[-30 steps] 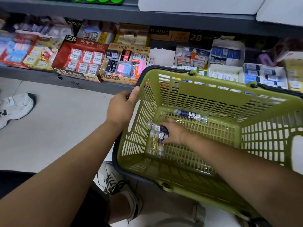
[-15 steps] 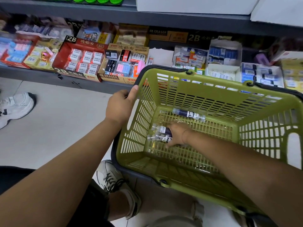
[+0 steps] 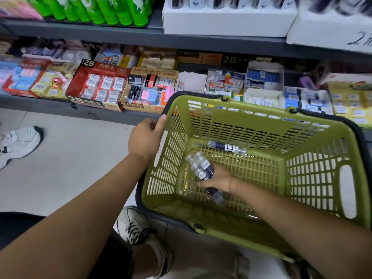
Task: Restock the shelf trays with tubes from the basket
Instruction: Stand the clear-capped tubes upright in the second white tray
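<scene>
- While the left hand (image 3: pixel 145 137) grips the basket (image 3: pixel 314 154) rim at its left corner, fingers curled over the edge, the basket appears steadied for picking
- Right hand (image 3: pixel 218 179), inside near the left wall, has fingers closed around several tubes (image 3: pixel 201 167), caps up
- One tube (image 3: pixel 226 147) lies against the far wall
- Shelf trays (image 3: pixel 225 15) sit above

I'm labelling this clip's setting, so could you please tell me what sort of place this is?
Most likely a stationery shop aisle. Display boxes of 2B erasers fill a low grey shelf, and the left hand steadies a green basket while the right hand gathers tubes.
</scene>
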The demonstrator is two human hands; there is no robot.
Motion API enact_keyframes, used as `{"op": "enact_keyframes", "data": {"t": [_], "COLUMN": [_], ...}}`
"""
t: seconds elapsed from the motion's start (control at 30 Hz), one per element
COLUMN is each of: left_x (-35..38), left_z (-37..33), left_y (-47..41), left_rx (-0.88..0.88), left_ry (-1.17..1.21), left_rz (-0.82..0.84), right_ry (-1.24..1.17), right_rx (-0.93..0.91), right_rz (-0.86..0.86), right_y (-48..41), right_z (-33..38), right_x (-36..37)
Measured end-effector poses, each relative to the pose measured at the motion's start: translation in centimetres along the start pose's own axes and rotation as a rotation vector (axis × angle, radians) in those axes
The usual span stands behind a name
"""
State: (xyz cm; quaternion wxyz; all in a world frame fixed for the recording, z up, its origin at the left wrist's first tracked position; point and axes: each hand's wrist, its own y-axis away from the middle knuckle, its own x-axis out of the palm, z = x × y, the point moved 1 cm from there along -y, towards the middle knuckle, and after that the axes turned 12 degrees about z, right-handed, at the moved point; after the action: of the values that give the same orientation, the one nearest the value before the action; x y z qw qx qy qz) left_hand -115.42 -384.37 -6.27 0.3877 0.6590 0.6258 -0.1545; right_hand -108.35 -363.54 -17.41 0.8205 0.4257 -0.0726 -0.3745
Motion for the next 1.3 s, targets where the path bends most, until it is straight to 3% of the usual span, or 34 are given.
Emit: {"op": "enact_keyframes", "data": {"t": [0.1, 0.17, 0.2, 0.33, 0.4, 0.6, 0.77, 0.93, 1.1, 1.2, 1.3], "left_x": [-0.2, 0.5, 1.2, 4.5, 5.1, 4.0, 3.5, 3.9, 6.3, 7.6, 8.2], "left_z": [-1.3, -3.7, -5.2, -10.8, -12.6, -17.8, -21.7, -26.4, -30.8, -31.5, -31.3], "left_y": [0.7, 1.8, 2.7, 6.4, 7.0, 8.4, 8.8, 8.9, 9.7, 9.0, 8.1], "left_rx": [0.263, 0.47, 0.478, 0.146, 0.144, 0.257, 0.372, 0.538, 0.573, 0.514, 0.538], "left_ry": [-0.192, -0.093, 0.05, 0.698, 0.856, 0.895, 0.776, 0.428, 0.493, 0.577, 0.502], "left_rz": [-0.192, -0.156, -0.043, 0.594, 0.687, 0.603, 0.548, 0.484, 0.567, 0.584, 0.527], "right_ry": [-0.307, -0.407, -0.445, -0.547, -0.516, -0.296, -0.353, -0.218, -0.005, -0.061, -0.029], "right_rx": [-0.138, -0.263, -0.334, -0.537, -0.539, -0.582, -0.618, -0.699, -0.743, -0.765, -0.745], "right_rz": [-0.017, -0.068, -0.076, -0.132, -0.274, -0.572, -0.525, -0.472, -0.603, -0.727, -0.819], "right_y": [2.8, 5.0, 6.4, 11.3, 12.8, 16.9, 21.4, 28.3, 32.4, 34.4, 35.7], "right_z": [2.5, 4.5, 5.6, 9.9, 11.2, 12.3, 11.6, 9.9, 8.4, 7.0, 5.9], "right_x": [-3.2, -5.4, -6.3, -8.7, -9.2, -11.2, -15.1, -20.7, -24.4, -27.3, -30.0]}}
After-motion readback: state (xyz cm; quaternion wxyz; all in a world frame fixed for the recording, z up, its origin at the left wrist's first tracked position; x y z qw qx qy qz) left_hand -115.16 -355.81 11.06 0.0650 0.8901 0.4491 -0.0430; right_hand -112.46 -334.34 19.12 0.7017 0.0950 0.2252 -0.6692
